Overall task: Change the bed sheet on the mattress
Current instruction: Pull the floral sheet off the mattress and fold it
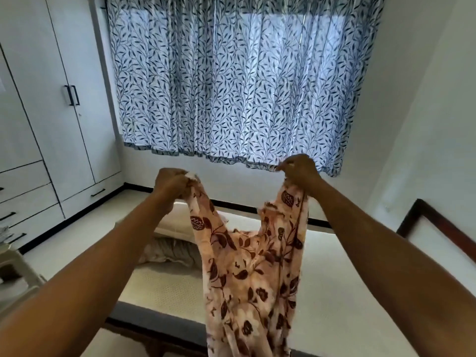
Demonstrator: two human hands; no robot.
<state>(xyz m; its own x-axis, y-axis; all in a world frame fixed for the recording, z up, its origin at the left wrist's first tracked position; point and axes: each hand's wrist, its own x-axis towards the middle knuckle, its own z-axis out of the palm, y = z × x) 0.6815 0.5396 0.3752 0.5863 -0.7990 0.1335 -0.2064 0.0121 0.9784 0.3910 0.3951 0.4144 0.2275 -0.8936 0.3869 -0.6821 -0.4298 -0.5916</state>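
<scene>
Two hands are raised in front of the person, and both are closed on the same cloth: the left hand (pixel 171 182) pinches one top corner of a peach-coloured cotton bed sheet with dark brown flower and leaf print (pixel 247 274), and the right hand (pixel 298 170) pinches another part of its upper edge. The sheet hangs down between the arms as a long, still bunched strip, and its lower end goes out of view at the bottom, so I cannot tell whether it touches the bed. Below it lies the bare cream mattress with a dark grey border (pixel 342 305); no sheet covers it. At the far left side of the mattress a crumpled pale grey bundle of cloth (pixel 172 251) rests, perhaps the old sheet or a pillow, I cannot say which. Behind are the blue leaf-pattern curtain (pixel 239 81) and the white wardrobe with black handles (pixel 51 99). I judge that the step in hand is opening the fresh sheet, with the old one already off. The next move calls for drawing the hands wider apart along the edge to find the true corners, then throwing the cloth forward so it spreads flat over the mattress before tucking.
</scene>
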